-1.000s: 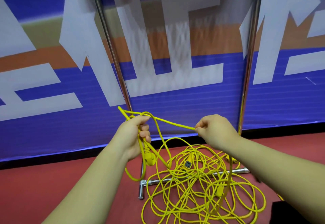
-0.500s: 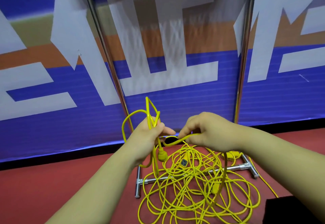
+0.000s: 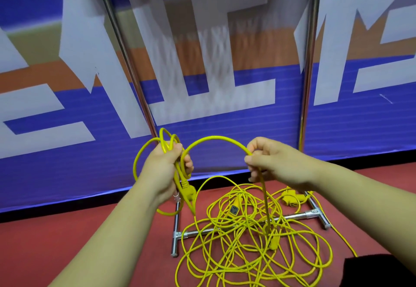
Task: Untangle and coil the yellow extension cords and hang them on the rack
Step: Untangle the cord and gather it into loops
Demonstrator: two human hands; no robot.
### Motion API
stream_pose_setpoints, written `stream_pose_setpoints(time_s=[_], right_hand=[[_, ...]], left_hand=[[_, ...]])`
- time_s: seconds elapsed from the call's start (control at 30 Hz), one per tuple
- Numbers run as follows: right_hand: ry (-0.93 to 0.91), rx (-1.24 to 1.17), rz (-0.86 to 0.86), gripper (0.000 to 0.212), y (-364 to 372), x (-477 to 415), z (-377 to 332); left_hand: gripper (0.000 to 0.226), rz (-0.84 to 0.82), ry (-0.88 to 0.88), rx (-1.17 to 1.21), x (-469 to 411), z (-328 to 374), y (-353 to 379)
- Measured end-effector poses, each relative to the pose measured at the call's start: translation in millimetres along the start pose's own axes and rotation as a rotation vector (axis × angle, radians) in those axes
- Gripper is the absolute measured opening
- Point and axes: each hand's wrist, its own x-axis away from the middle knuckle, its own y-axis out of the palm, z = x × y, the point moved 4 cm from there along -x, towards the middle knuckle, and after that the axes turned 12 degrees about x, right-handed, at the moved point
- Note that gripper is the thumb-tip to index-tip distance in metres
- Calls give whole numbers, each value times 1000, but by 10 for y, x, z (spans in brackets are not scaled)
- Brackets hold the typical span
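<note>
Currently: yellow extension cords [image 3: 247,241] lie mostly as a tangled heap on the red floor [image 3: 67,241], draped over the low crossbar [image 3: 198,232] of the rack [image 3: 308,84], which the loops partly hide. Left hand [image 3: 166,169] is curled round several small loops, with a plug [image 3: 189,193] hanging just below it. Right hand [image 3: 270,163] pinches one strand between thumb and forefinger. The cord arcs between the two hands, then drops from the right hand into the heap. Yellow socket block [image 3: 290,200] rests near the rack's far-right foot [image 3: 319,215]. Blue, white and orange banner [image 3: 67,151] stands behind the chrome uprights [image 3: 126,57]. Dark object [image 3: 378,271] at near right; cannot identify.
</note>
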Motion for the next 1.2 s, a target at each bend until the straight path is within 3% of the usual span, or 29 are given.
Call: stream_pose_setpoints(time_s=[0.07, 0.13, 0.2, 0.33, 0.4, 0.6, 0.77, 0.93, 1.1, 1.2], right_hand=[[-69, 106, 155, 8, -101, -27, -45], [-159, 418, 350, 9, -218, -38, -75], [-243, 729, 412, 7, -254, -27, -123], [-324, 1100, 108, 11, -64, -31, -185], [-367, 1176, -20, 17, 73, -35, -186], [-471, 1011, -103, 16, 252, -14, -277], [-477, 785, -9, 12, 225, -5, -320], [-461, 659, 204, 12, 103, -4, -364], [-381, 476, 362, 15, -27, -47, -314], [-307, 375, 349, 27, -119, -88, -253]], left_hand=[[16, 56, -20, 16, -13, -5, -58], [15, 113, -31, 52, -16, -14, -103], [16, 124, -56, 85, -30, -23, -138], [16, 49, -89, 159, -42, 1, -113], [16, 9, -110, 189, -18, 21, -56], [20, -66, -106, 97, 96, -16, 84], [18, -82, -78, -139, 216, -149, 224], [24, -172, -128, -315, 321, -238, 351], [35, -239, -264, -162, 366, -279, 448], [40, -317, -318, -127, 372, -193, 485]])
